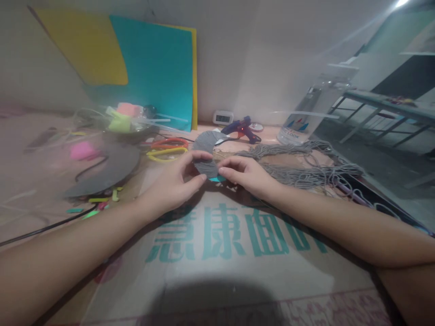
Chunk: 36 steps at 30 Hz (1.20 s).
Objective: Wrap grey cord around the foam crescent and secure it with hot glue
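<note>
Between my two hands is a small piece wrapped in grey yarn [208, 169], with a strip of teal showing along its lower edge. My left hand [185, 176] grips it from the left, thumb below and fingers above. At its right edge, the fingertips of my right hand [246, 174] are pinched together against it. Just behind rises a grey curved section [204, 141]; whether it belongs to the same piece I cannot tell. Grey yarn [299, 174] lies in long loose hanks beyond my right hand.
A glue gun [243, 129] with a red light lies near a small digital clock [223, 117]. Orange-handled scissors [168, 143] and a yellow-handled pair [166, 154] are behind my left hand. A clear plastic container [302, 117] stands right; a dark grey disc [108, 170] lies left.
</note>
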Each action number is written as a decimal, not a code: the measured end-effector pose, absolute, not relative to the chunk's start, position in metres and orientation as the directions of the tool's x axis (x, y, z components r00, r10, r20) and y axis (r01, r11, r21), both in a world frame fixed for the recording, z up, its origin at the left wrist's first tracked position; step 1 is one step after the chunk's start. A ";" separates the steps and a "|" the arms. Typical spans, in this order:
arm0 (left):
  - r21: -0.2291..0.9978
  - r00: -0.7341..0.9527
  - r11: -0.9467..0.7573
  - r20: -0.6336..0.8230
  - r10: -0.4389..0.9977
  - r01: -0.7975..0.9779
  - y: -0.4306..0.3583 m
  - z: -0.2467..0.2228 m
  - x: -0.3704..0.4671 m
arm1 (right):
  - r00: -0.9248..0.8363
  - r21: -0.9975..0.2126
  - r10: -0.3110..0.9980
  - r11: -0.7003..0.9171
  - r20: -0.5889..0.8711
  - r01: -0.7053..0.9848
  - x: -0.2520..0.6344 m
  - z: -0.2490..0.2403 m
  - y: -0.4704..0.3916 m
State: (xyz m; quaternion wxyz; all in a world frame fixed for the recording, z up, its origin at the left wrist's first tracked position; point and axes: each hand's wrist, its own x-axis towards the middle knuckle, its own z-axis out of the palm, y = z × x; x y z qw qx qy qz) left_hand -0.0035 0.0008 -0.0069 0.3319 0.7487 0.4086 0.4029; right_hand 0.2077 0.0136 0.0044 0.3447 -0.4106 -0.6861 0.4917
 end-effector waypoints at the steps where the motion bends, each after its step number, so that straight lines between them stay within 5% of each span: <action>1: 0.826 0.348 -0.446 0.329 0.878 0.345 0.001 -0.007 -0.004 | -0.422 -0.955 0.904 0.178 0.063 0.239 0.208 0.004 0.014; 20: 0.821 0.437 -0.481 0.327 0.838 0.308 0.001 -0.010 -0.006 | -0.509 -0.857 0.849 0.364 0.144 0.365 0.207 0.003 0.013; 29: 0.847 0.358 -0.405 0.281 0.891 0.343 -0.003 -0.003 -0.002 | -0.486 -0.940 0.868 0.245 0.103 0.238 0.209 0.004 0.012; 36: 0.808 0.395 -0.483 0.344 0.852 0.337 -0.001 -0.008 -0.005 | -0.478 -0.884 0.872 0.302 0.104 0.357 0.207 0.006 0.012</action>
